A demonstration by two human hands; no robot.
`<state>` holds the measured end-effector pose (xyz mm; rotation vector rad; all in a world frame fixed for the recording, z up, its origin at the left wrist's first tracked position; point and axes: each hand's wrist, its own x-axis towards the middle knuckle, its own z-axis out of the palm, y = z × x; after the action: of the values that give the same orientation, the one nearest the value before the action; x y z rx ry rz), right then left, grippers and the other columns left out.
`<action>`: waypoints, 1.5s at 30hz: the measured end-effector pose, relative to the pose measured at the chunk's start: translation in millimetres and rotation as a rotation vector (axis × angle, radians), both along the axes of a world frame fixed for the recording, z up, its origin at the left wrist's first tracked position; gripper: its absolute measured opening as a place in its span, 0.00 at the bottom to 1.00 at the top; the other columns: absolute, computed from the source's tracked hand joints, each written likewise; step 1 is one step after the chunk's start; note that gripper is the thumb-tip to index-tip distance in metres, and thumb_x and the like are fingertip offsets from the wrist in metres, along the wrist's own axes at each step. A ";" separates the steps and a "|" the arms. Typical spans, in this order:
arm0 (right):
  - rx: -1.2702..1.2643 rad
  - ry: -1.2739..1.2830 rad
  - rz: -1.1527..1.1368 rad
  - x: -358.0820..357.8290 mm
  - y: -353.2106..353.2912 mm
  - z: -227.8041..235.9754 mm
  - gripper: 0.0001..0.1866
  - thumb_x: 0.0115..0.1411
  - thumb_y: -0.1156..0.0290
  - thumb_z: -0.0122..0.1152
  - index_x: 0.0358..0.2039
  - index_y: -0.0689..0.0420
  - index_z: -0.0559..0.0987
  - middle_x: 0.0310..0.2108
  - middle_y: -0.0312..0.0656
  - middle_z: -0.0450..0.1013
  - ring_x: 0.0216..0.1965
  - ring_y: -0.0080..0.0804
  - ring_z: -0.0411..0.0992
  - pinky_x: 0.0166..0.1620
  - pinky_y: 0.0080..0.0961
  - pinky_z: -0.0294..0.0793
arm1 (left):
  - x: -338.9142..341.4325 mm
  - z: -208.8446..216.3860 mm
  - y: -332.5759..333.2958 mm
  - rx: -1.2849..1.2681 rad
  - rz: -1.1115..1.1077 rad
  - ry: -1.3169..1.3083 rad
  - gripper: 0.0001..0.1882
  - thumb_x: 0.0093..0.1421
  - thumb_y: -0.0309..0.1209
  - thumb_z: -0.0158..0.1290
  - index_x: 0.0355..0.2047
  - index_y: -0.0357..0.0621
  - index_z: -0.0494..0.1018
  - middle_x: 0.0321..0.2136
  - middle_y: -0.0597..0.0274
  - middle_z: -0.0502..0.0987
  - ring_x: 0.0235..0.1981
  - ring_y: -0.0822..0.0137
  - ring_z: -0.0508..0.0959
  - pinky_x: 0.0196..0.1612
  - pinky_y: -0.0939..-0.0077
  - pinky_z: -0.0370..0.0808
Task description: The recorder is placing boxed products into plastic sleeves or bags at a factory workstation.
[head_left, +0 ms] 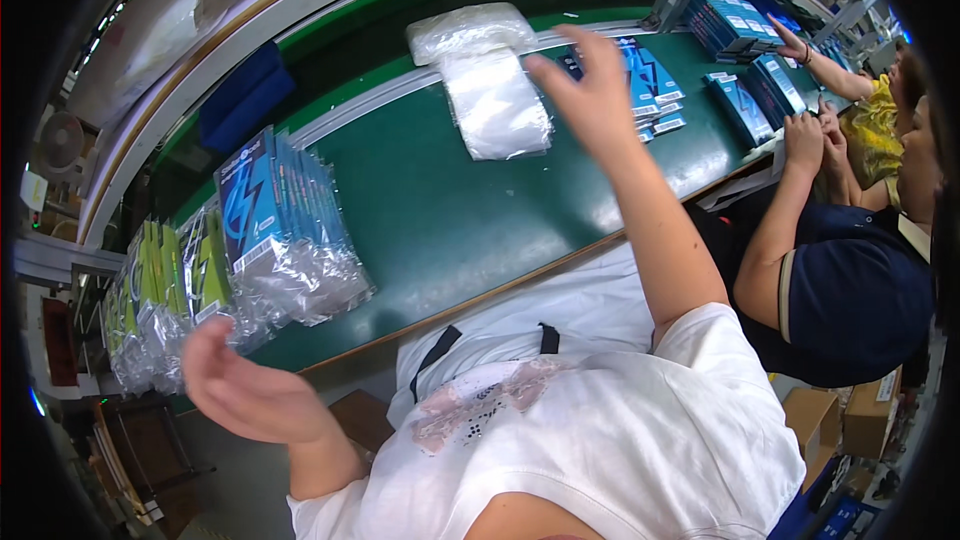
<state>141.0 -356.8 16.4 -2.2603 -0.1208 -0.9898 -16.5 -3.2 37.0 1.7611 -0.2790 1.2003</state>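
Note:
My right hand [590, 90] is raised over the green table [440, 210], fingers spread and empty, close to a small pile of blue packaged items [650, 80] and just right of a stack of clear plastic bags [490, 90]. My left hand [240, 385] hangs open and empty off the table's near edge, just below rows of bagged packages. Nearest it stand blue packs in clear bags [280, 220], with green packs [170, 280] further left.
A co-worker in a dark blue shirt [850, 290] sits to my right, a hand [805, 135] at blue boxes [745, 100]. Another person in yellow [870, 125] works beyond. More blue boxes [725, 20] are stacked at the back. Cardboard boxes [850, 415] stand on the floor.

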 end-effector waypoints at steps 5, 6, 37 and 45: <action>-0.208 0.584 -0.452 20.0 -69.1 -3.9 0.46 0.42 0.45 0.71 0.53 0.67 0.69 0.47 0.61 0.68 0.51 0.57 0.67 0.53 0.53 0.65 | 40.1 -23.7 -107.4 0.417 -0.453 0.231 0.07 0.58 0.21 0.52 0.37 0.36 0.76 0.37 0.53 0.76 0.41 0.56 0.75 0.47 0.66 0.70; -0.232 0.557 -0.423 20.2 -71.7 -7.6 0.45 0.42 0.47 0.71 0.52 0.67 0.70 0.46 0.61 0.69 0.50 0.57 0.67 0.52 0.52 0.66 | 57.0 -32.5 -121.3 0.448 -0.436 0.262 0.07 0.58 0.23 0.54 0.37 0.37 0.77 0.38 0.54 0.76 0.42 0.56 0.75 0.48 0.67 0.70; 1.344 0.815 0.915 -54.8 -15.9 -39.1 0.20 0.60 0.74 0.58 0.51 0.66 0.68 0.42 0.44 0.74 0.39 0.25 0.75 0.42 0.20 0.76 | 172.5 -62.9 -159.1 0.272 -0.483 0.472 0.05 0.54 0.23 0.57 0.32 0.39 0.79 0.35 0.60 0.76 0.39 0.65 0.76 0.41 0.75 0.72; 1.399 0.894 0.922 -21.8 1.7 -43.8 0.32 0.57 0.79 0.59 0.60 0.72 0.59 0.48 0.52 0.72 0.41 0.29 0.77 0.44 0.23 0.78 | 180.6 -75.4 -145.1 0.077 -0.598 0.734 0.08 0.52 0.18 0.56 0.34 0.38 0.78 0.30 0.64 0.76 0.32 0.74 0.75 0.37 0.82 0.71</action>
<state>119.2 -355.1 -27.4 -0.9017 -0.0320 0.4437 164.1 -148.3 -38.3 1.8690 -0.3722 0.0957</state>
